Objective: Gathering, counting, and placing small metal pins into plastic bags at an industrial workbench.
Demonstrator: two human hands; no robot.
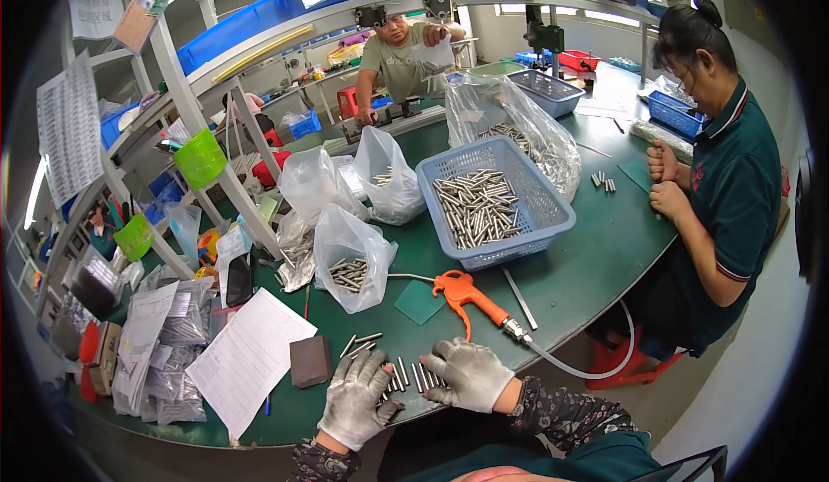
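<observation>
Both hands wear whitish, soiled gloves and rest at the near edge of the green table. Between them a row of short steel pins (401, 372) lies side by side. My left hand (354, 398) lies at the row's left end, fingers stretched forward and thumb apart. From the right, my right hand (471, 373) reaches over the other end of the row with its fingers spread, hiding some pins. A few loose pins (363, 342) lie just beyond my left fingertips. Beside them sits a dark brown block (310, 361).
An orange air gun (471, 295) with a clear hose lies ahead. Behind it stand a blue basket (553, 220) of pins and open plastic bags (350, 245). Papers (253, 357) lie left. One co-worker (725, 163) sits right; another (401, 59) works across the table.
</observation>
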